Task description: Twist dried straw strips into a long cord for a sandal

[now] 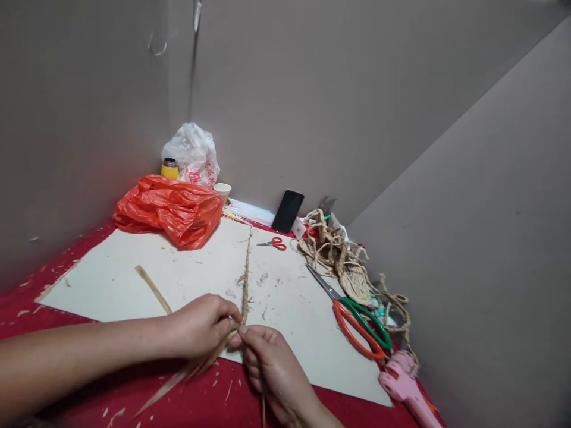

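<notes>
Braid lies plaited down the middle of the white board; at its near edge, left hand and right hand pinch it, fingertips closed, and strands beyond (fanned loose) look unplaited.

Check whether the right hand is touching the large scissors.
Apart. The head view shows a stretch of white sheet between the right hand and the large scissors.

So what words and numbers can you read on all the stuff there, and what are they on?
White plastic bag: red writing, too creased and blurred to read.
Black phone: no writing I can see.
Yellow jar: no words I can make out.
So there's nothing I can read out for sure.
</notes>
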Motion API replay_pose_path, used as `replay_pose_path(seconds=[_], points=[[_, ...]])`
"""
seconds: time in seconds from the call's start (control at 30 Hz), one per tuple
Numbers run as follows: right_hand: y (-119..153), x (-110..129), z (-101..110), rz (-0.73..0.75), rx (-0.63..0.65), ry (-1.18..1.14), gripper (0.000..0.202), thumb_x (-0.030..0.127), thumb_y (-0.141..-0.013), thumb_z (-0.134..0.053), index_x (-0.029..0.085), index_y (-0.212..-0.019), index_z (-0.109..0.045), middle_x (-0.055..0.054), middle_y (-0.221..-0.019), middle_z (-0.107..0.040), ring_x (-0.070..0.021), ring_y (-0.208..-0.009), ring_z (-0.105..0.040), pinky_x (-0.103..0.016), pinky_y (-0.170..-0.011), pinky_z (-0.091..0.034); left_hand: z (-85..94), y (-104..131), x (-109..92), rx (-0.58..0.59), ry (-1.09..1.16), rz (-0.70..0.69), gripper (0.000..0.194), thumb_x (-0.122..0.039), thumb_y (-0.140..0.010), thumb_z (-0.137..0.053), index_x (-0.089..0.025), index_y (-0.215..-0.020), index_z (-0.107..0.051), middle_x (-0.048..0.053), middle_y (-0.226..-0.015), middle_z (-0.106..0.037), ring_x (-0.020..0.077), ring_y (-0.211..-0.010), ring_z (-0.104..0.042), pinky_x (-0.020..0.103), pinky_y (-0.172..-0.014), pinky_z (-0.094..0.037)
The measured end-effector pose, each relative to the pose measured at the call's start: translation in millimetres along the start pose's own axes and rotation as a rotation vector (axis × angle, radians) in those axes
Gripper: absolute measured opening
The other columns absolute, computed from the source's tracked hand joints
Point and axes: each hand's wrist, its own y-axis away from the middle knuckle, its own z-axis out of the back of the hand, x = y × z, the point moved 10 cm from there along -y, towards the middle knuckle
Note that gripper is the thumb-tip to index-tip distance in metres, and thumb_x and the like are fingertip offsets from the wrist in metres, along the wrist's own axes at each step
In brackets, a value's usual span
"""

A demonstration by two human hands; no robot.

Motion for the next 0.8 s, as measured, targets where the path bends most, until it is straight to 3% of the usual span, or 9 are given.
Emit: replay_pose_path(seconds=[0.27,0.43,0.53,0.63,0.7,0.8], points=[[4.6,-8.5,-12.4,-0.031,0.036,-0.054,0.044,0.048,-0.069,-0.068,0.020,-0.055,-0.037,0.014,-0.037,-0.022,-0.0008,-0.033,-0.008,-0.018,-0.034,-0.003,-15.1,16.6,3.7,-0.122,-0.159,0.026,0.020,-0.023,-0.084,-0.038,-0.017,-0.092,-0.055,0.005,-0.079,-0.063,0.0161,-0.070,-0.056,0.024,-0.064,-0.041],[6.2,-8.0,-10.1,-0.008,0.031,-0.065,0.042,0.042,-0.067,-0.070,0.019,-0.055,-0.037,0.013,-0.037,-0.024,-0.0002,-0.033,-0.009,-0.018,-0.034,-0.004,-22.8,26.9,0.3,-0.073,-0.183,0.046,0.042,-0.021,-0.081,-0.042,-0.017,-0.123,-0.046,0.005,-0.080,-0.064,0.0169,-0.069,-0.058,0.024,-0.062,-0.041],[6.2,-7.3,-8.8,-0.002,0.052,-0.090,0.039,0.041,-0.067,-0.071,0.018,-0.059,-0.041,0.014,-0.038,-0.024,-0.0001,-0.034,-0.008,-0.018,-0.034,-0.004,-12.7,31.1,-8.3,-0.046,-0.168,0.022,0.035,-0.026,-0.081,-0.044,-0.020,-0.114,-0.054,0.002,-0.074,-0.063,0.0154,-0.063,-0.056,0.023,-0.059,-0.040],[6.8,-5.7,-10.7,-0.008,0.088,-0.102,0.036,0.042,-0.067,-0.073,0.017,-0.065,-0.047,0.014,-0.040,-0.024,0.0000,-0.034,-0.007,-0.017,-0.034,-0.003,13.8,27.1,-8.2,-0.168,-0.138,0.020,0.029,-0.032,-0.081,-0.046,-0.018,-0.102,-0.059,0.001,-0.069,-0.061,0.0146,-0.062,-0.054,0.024,-0.060,-0.039],[7.1,-4.3,-12.8,-0.016,0.107,-0.102,0.037,0.042,-0.066,-0.073,0.017,-0.066,-0.047,0.015,-0.039,-0.022,0.0001,-0.034,-0.007,-0.017,-0.034,-0.002,20.6,19.1,0.9,-0.201,-0.026,0.038,0.030,-0.033,-0.078,-0.049,-0.017,-0.102,-0.058,0.002,-0.074,-0.061,0.0143,-0.065,-0.054,0.024,-0.062,-0.040],[6.6,-0.8,-14.7,-0.014,0.128,-0.090,0.042,0.044,-0.066,-0.074,0.018,-0.061,-0.041,0.014,-0.040,-0.024,0.0003,-0.034,-0.009,-0.017,-0.034,-0.003,-11.0,4.2,20.9,0.049,0.295,0.141,0.032,-0.040,-0.074,-0.054,-0.016,-0.094,-0.055,0.001,-0.071,-0.059,0.0123,-0.058,-0.051,0.024,-0.056,-0.040]])
